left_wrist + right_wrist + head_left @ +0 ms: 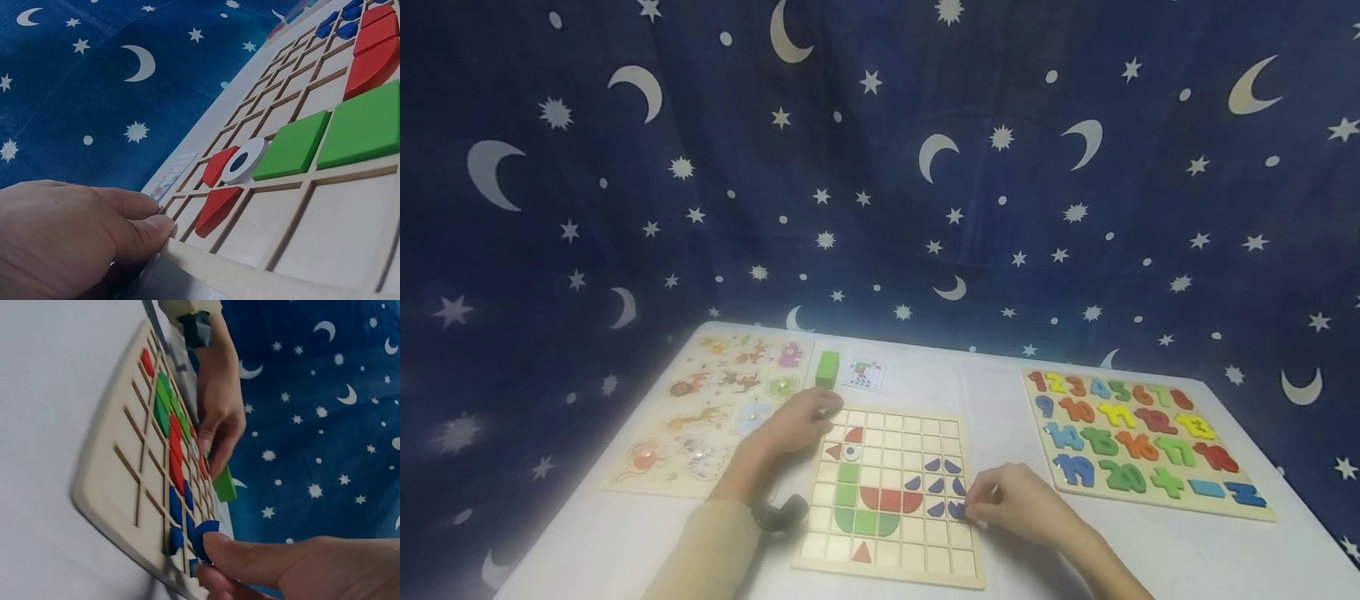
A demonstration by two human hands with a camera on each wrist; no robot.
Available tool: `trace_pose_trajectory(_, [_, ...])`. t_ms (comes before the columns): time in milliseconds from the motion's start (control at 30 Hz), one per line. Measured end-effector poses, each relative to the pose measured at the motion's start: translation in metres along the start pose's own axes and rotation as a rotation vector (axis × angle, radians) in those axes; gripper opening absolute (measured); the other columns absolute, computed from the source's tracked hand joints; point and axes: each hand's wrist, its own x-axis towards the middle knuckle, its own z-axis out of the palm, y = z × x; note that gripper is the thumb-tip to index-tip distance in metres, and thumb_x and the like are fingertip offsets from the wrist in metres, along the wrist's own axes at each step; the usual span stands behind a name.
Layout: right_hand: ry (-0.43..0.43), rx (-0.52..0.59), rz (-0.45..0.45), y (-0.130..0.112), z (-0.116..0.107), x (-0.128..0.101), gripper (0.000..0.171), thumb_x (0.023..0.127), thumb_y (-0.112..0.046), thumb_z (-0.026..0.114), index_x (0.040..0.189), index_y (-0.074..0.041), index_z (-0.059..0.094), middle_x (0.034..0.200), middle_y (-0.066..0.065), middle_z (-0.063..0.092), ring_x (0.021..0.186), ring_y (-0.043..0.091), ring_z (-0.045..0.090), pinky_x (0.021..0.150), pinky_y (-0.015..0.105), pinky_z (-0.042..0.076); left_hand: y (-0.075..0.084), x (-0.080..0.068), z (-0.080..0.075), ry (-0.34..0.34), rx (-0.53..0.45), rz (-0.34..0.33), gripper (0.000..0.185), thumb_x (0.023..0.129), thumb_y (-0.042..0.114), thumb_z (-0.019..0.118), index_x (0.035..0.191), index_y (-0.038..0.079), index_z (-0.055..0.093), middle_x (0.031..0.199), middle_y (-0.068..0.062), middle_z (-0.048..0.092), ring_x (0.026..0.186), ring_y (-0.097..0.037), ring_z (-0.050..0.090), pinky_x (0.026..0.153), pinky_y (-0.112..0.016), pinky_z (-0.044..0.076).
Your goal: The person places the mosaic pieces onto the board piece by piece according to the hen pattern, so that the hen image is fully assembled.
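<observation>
A wooden grid board (917, 433) lies before me with green, red and blue tiles forming a bird shape. My left hand (801, 419) rests at the board's top left corner, fingers (140, 219) pressed against its edge (206, 265), holding nothing. A red tile (217, 209) and a white eye tile (245, 160) sit just beyond them. My right hand (1000, 498) pinches a blue curved tile (203, 537) at the right side of the board (119, 487), beside other blue tiles (936, 485).
An animal peg puzzle (718, 404) lies at the left, a number puzzle (1138, 442) at the right. A green block (827, 367) and a small picture card (865, 373) sit behind the grid board. A starry blue cloth hangs around the white table (992, 392).
</observation>
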Motion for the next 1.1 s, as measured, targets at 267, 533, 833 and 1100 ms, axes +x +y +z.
trace_pose_trajectory(267, [0.011,-0.048,0.037,-0.002,0.011,-0.008,0.012,0.074,-0.029,0.076,0.069,-0.028,0.065,0.059,-0.016,0.059,0.057,0.004,0.05,0.055,0.02,0.039,-0.001,0.002,0.001,0.003,-0.008,0.001,0.04,0.087,0.007,0.06,0.127,0.007,0.058,0.133,-0.009,0.057,0.129,-0.03,0.049,0.113,-0.047,0.034])
trace_pose_trajectory(533, [0.007,-0.097,0.091,-0.007,0.017,-0.014,0.019,0.073,-0.031,0.076,0.064,-0.027,0.06,0.055,-0.012,0.052,0.053,0.008,0.046,0.049,0.021,0.035,-0.001,0.004,0.003,0.006,-0.006,0.005,0.04,0.086,0.006,0.061,0.126,0.007,0.059,0.133,-0.009,0.058,0.128,-0.03,0.049,0.114,-0.046,0.034])
trace_pose_trajectory(833, [-0.042,-0.117,0.117,-0.006,0.018,-0.018,0.02,0.074,-0.034,0.075,0.063,-0.027,0.06,0.057,-0.01,0.052,0.055,0.009,0.046,0.048,0.022,0.035,-0.001,0.006,0.007,0.005,-0.02,0.004,0.04,0.086,0.006,0.06,0.126,0.007,0.059,0.133,-0.009,0.058,0.128,-0.03,0.049,0.114,-0.046,0.034])
trace_pose_trajectory(1100, [0.105,-0.188,0.111,0.004,0.024,-0.013,0.01,0.081,-0.039,0.07,0.078,-0.031,0.064,0.066,-0.019,0.055,0.06,0.001,0.049,0.054,0.02,0.04,-0.009,0.006,0.021,0.029,-0.061,-0.002,0.04,0.087,0.008,0.059,0.126,0.007,0.059,0.131,-0.011,0.059,0.129,-0.032,0.048,0.113,-0.048,0.034])
